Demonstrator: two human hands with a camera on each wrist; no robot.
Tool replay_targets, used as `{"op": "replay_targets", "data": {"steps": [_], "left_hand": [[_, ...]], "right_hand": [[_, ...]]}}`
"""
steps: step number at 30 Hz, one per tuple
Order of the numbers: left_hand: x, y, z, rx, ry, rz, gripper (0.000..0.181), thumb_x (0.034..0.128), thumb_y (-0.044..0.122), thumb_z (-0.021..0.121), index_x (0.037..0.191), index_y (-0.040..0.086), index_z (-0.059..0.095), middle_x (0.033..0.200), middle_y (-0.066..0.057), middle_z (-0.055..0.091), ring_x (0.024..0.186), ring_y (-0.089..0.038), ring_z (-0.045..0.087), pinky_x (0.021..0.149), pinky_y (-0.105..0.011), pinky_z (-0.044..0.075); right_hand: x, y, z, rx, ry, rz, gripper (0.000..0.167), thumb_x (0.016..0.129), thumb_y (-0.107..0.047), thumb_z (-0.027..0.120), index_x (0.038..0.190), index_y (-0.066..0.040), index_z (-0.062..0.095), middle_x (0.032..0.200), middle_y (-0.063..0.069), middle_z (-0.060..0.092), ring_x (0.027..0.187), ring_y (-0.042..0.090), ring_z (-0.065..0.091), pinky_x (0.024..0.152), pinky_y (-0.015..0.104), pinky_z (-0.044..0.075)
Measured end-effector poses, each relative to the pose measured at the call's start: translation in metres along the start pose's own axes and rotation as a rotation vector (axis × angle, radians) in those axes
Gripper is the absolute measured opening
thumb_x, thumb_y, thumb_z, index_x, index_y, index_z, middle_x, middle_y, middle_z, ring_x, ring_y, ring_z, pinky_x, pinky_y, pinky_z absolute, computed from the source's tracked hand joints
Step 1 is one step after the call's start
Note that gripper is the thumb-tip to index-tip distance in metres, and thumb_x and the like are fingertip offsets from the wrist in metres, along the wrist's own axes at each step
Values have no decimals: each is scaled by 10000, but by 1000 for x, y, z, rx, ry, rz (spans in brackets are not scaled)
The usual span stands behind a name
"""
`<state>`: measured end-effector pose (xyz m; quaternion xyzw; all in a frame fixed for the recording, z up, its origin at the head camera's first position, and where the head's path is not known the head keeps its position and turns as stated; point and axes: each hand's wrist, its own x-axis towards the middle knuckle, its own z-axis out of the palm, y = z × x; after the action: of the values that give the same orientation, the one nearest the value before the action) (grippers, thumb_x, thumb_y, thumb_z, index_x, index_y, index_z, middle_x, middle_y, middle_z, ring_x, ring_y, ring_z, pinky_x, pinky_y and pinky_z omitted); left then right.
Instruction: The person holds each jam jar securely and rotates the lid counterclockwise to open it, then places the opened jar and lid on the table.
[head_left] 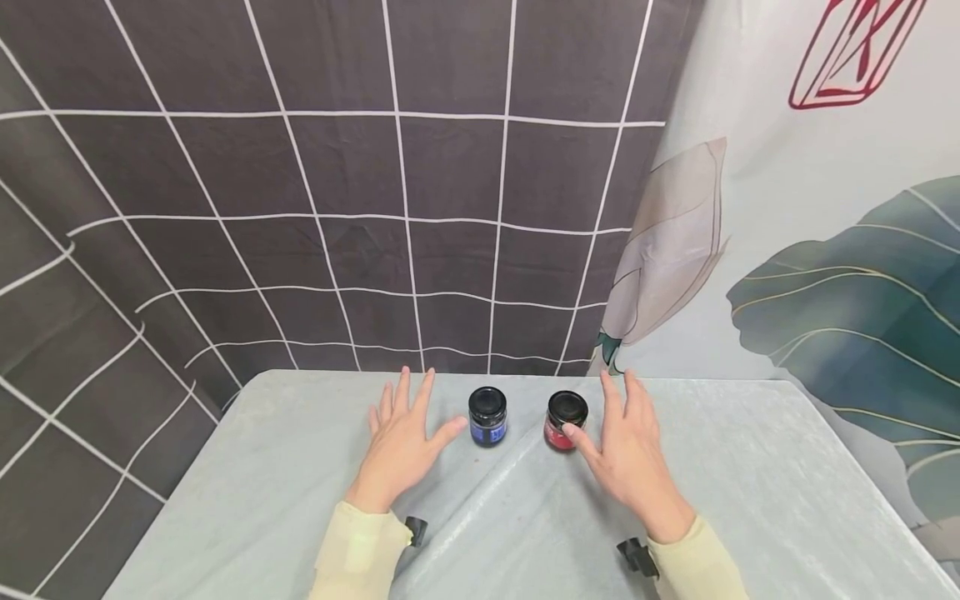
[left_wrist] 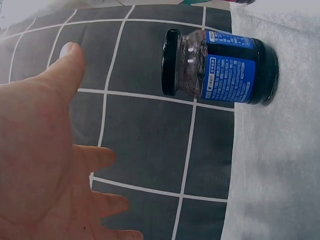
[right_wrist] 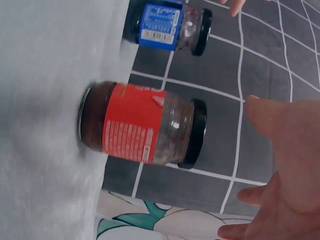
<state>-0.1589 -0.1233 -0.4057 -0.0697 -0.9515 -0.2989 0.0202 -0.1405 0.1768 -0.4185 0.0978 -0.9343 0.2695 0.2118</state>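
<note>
Two glass jars with black lids stand upright, apart from each other, on the table. The jar with the blue label (head_left: 488,417) is on the left; in the left wrist view this blue-labelled jar (left_wrist: 227,67) looks dark inside. To its right is the jar with the red label (head_left: 561,437), whose contents look brown in the right wrist view (right_wrist: 132,124). My left hand (head_left: 399,450) is spread just left of the blue-labelled jar, holding nothing. Over the near right side of the red-labelled jar, my right hand (head_left: 630,454) has its fingers extended; in the right wrist view a gap separates thumb and jar.
A pale grey cloth covers the table (head_left: 262,467). Behind it hangs a dark curtain with a white grid (head_left: 450,167), and on the right a white leaf-patterned curtain (head_left: 765,333). Black wrist mounts (head_left: 637,556) sit at both cuffs.
</note>
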Motion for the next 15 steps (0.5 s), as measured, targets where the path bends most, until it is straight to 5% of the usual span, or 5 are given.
{"op": "replay_targets", "data": {"steps": [15], "left_hand": [[2,0,4,-32,40,34,869,944,689,480,1614,201,220,1665,-192,78,1514,-433,59,1159,-670,39]], "right_hand": [[0,-17,11,57,79,-93,832,851,-241,798,1480,66,348,1538,375,208,1408,539,214,1101,667,194]]}}
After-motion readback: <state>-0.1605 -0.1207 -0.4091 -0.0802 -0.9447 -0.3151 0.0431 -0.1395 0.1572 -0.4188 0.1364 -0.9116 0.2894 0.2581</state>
